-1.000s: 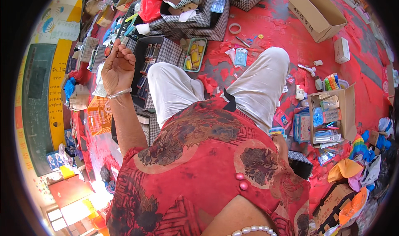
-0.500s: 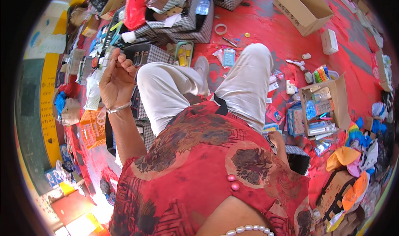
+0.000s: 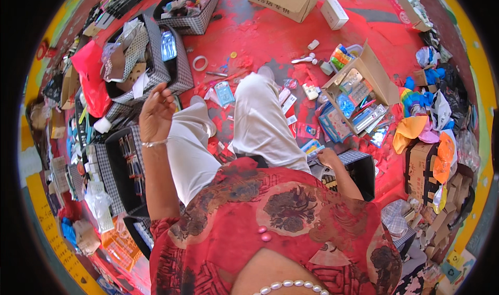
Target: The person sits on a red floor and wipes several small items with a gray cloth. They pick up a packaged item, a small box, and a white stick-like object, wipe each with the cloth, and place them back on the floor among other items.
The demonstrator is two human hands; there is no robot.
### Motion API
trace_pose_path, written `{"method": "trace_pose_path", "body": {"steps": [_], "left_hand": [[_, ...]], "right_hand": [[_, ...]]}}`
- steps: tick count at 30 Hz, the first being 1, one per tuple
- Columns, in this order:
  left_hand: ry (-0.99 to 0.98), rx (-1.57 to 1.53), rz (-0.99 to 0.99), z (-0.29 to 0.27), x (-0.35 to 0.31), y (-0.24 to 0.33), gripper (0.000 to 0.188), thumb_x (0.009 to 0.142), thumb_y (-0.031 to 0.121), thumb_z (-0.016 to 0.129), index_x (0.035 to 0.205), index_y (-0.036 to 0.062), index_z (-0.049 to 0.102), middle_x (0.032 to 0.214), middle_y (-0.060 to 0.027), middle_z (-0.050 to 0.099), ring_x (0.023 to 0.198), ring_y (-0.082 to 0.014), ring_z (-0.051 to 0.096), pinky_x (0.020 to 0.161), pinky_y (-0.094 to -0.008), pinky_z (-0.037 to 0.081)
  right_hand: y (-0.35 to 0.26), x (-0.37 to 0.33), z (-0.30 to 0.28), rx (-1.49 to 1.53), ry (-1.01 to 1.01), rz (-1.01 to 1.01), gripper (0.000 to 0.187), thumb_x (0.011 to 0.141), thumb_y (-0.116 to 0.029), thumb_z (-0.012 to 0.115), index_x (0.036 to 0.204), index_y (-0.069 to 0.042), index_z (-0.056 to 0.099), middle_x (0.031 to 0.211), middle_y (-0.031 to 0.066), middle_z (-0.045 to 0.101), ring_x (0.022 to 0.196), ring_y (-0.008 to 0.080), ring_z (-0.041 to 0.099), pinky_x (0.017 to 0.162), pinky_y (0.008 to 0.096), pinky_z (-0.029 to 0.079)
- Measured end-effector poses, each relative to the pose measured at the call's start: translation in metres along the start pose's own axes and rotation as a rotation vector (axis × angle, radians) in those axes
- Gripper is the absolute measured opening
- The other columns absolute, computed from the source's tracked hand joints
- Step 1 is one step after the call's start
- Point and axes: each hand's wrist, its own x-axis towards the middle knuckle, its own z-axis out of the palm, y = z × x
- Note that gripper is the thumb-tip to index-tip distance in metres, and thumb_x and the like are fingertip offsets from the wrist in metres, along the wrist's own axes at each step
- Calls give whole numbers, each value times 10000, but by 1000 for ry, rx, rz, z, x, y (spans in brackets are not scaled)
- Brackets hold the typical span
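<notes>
Left of the pale cloth trousers [image 3: 265, 121], a black-lined bin [image 3: 115, 162] is seen, checked outside, long axis fore-and-aft; right of them, a boxy checked bin [image 3: 367, 178]. Left hand [image 3: 157, 117] is raised left of trousers, fingers loosely curled; right of trousers, grip of right hand [image 3: 328, 159] cannot be told.

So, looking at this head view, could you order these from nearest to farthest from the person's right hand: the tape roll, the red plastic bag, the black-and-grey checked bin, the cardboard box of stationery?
1. Checked bin: just right of the right hand.
2. Cardboard box of stationery: ahead, slightly right.
3. Tape roll: farther ahead, to the left.
4. Red plastic bag: far left.
</notes>
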Motion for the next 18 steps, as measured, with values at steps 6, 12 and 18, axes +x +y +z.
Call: {"method": "trace_pose_path", "body": {"steps": [6,12,18], "left_hand": [[-244,-259,-161,-27,96,-46,339,869,180,463,1160,7,475,1043,-104,572,910,-187,564,751,-290,472],[-328,-191,-180,-32,129,-80,353,880,231,448,1160,18,476,1045,-113,576,911,-186,568,751,-306,477],[-256,-221,-141,-48,113,-58,384,874,202,452,1192,-12,432,1075,-120,553,919,-193,560,781,-308,469]], "right_hand": [[-29,13,-59,-42,127,23,305,712,-214,455,879,-34,637,902,214,600,877,369,570,799,403,449],[-48,-2,-60,7,309,50,290,714,-222,461,843,-41,648,868,206,612,853,359,581,772,407,451],[-42,20,-5,166,151,235,199,701,-182,548,777,-39,664,741,180,623,715,266,617,668,332,463]]}}
